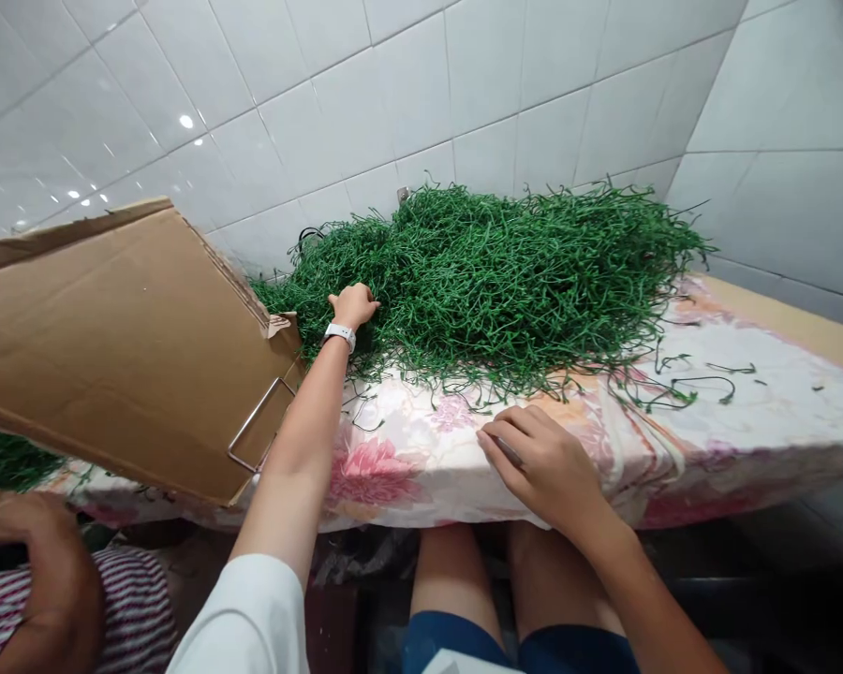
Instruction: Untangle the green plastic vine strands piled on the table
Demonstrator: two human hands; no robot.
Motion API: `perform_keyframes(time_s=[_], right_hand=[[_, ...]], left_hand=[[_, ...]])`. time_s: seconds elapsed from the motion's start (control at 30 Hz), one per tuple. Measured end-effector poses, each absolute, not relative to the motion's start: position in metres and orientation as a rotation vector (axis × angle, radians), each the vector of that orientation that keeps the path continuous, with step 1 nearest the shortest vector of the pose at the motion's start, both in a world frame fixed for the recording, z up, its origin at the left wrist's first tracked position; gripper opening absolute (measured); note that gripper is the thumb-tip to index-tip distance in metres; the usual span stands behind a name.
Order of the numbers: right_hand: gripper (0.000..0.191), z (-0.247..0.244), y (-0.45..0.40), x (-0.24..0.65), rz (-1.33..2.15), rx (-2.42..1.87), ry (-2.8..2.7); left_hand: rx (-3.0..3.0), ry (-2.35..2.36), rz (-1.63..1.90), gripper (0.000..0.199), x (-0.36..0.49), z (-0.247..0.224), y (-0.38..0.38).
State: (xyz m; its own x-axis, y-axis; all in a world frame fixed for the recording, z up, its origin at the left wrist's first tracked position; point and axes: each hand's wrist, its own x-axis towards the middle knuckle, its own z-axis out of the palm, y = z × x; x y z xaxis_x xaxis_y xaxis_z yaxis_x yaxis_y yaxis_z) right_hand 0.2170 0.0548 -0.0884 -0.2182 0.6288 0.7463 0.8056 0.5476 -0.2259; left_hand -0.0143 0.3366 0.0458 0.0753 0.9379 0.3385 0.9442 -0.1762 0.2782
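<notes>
My left hand, with a white watch on its wrist, reaches into the near left part of a large heap of thin green strands. These strands look like curly plastic stems with small knobs. Most of that hand's fingers are hidden behind its back and among the strands, so their grip does not show. Over the table's front edge, my right hand is closed, thumb against bent fingers. A small dark sliver shows between them, too little to name. A few loose strands lie on the floral tablecloth.
A big cardboard sheet leans upright on the left, beside my left forearm, with a bent metal wire frame at its lower corner. Beyond it are another person's arm and more green strands. A tiled wall stands behind.
</notes>
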Motion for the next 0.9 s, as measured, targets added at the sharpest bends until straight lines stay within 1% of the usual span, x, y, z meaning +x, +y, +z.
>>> perform_keyframes(time_s=[0.1,0.17,0.27,0.4,0.5,0.63,0.7,0.9], right_hand=[[0.016,-0.087,0.054,0.217,-0.254,-1.162,-1.937],[0.017,-0.087,0.053,0.217,-0.25,-1.166,-1.936],[0.017,-0.088,0.053,0.217,-0.258,-1.17,-1.931],[0.018,-0.09,0.053,0.218,-0.244,-1.181,-1.927],[0.019,-0.09,0.053,0.218,-0.255,-1.176,-1.924],[0.019,-0.09,0.052,0.218,-0.27,-1.17,-1.909],[0.019,-0.089,0.052,0.218,-0.266,-1.174,-1.913],[0.022,-0.089,0.052,0.219,-0.254,-1.194,-1.925]], left_hand=[[-2.221,-2.028,-0.625,0.006,-0.006,0.054,0.332],[-2.154,-2.04,-0.627,0.012,-0.005,0.064,0.327],[-2.031,-2.016,-0.72,0.018,-0.005,0.088,0.323],[-1.928,-1.987,-0.964,0.011,-0.008,0.127,0.323],[-1.93,-1.961,-1.013,0.007,-0.011,0.151,0.325],[-2.017,-1.874,-1.032,0.016,-0.017,0.165,0.326],[-2.102,-1.87,-1.148,0.018,-0.02,0.166,0.326],[-2.299,-1.864,-1.652,0.021,-0.028,0.164,0.326]])
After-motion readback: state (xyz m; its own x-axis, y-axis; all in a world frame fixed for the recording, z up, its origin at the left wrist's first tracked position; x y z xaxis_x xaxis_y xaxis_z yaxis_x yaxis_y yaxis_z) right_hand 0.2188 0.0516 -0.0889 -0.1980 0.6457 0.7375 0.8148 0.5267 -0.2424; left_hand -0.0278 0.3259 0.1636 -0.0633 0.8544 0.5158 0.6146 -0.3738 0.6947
